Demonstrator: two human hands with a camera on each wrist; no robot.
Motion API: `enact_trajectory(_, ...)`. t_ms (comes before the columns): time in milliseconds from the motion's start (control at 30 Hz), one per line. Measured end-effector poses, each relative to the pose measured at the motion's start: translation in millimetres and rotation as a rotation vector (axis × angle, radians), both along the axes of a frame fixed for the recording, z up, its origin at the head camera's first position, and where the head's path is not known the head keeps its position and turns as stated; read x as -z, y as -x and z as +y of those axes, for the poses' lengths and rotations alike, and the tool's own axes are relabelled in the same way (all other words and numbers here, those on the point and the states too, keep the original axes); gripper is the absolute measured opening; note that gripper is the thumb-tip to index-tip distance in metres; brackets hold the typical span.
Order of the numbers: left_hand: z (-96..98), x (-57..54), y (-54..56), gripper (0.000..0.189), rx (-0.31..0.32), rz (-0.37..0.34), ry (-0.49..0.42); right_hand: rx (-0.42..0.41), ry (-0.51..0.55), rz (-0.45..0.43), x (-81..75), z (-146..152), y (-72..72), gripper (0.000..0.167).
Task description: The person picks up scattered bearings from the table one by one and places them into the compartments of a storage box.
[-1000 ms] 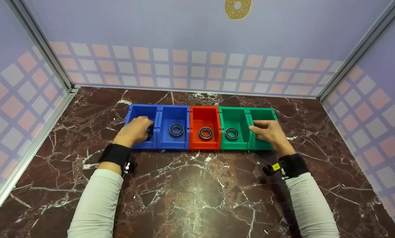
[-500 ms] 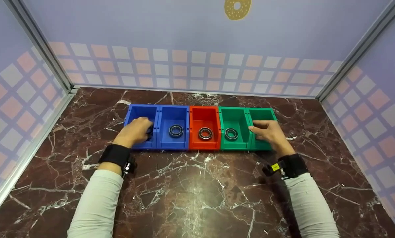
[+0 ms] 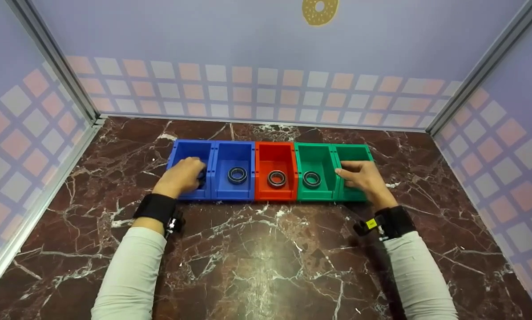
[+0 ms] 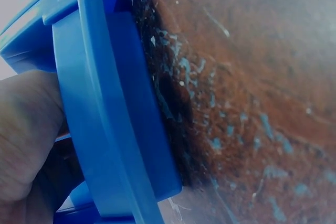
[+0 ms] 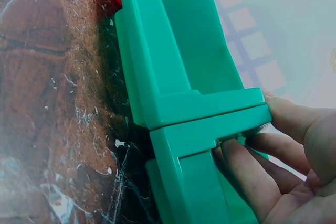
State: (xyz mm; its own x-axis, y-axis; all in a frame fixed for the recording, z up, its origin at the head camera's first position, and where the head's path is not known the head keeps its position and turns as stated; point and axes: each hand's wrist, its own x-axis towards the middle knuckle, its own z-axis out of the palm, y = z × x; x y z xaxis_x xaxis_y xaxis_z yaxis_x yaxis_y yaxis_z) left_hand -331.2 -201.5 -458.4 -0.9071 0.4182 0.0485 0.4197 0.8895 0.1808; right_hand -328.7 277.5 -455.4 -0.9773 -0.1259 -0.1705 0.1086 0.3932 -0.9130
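My left hand (image 3: 183, 177) reaches down into the leftmost blue bin (image 3: 192, 148), fingers curled. A dark ring, partly hidden, shows at its fingertips and looks like a bearing (image 3: 202, 175). In the left wrist view the hand (image 4: 26, 129) lies behind the bin's front lip (image 4: 86, 103). My right hand (image 3: 359, 178) is at the rightmost green bin (image 3: 354, 152). Its thumb lies on the wall between the two green bins, while the fingers reach inside; it pinches that wall, as the right wrist view shows around the green rim (image 5: 210, 129).
Ball bearings lie singly in the second blue bin (image 3: 233, 153), the red bin (image 3: 276, 153) and the inner green bin (image 3: 315, 153). All bins stand side by side on a dark marbled table (image 3: 266, 253). Panel walls (image 3: 266, 49) enclose the back and sides.
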Motion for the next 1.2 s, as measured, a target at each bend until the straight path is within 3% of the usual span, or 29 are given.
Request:
enact_trajectory(433, 0.0, -1.3, 1.4, 0.022, -0.003, -0.010, 0.015, 0.005, -0.014, 0.004, -0.3, 0, 0.1, 0.065)
enact_trajectory(633, -0.3, -2.8, 0.6, 0.023, 0.008, -0.008, 0.018, -0.019, 0.012, -0.025, -18.8, -7, -12.5, 0.061)
enact_trajectory(700, -0.1, -3.3, -0.2, 0.023, 0.012, -0.002, 0.015, -0.019, 0.020, -0.029, -18.1, -6, -11.7, 0.061)
enact_trajectory(933, -4.5, -11.4, -11.9, 0.036, 0.048, 0.081, -0.018, 0.005, -0.008, -0.009, -2.2, 0, -0.6, 0.064)
enact_trajectory(1200, -8.9, -21.9, -32.0, 0.042, 0.034, 0.152, -0.107, 0.017, -0.035, -0.007, 0.0, 0, 2.2, 0.065)
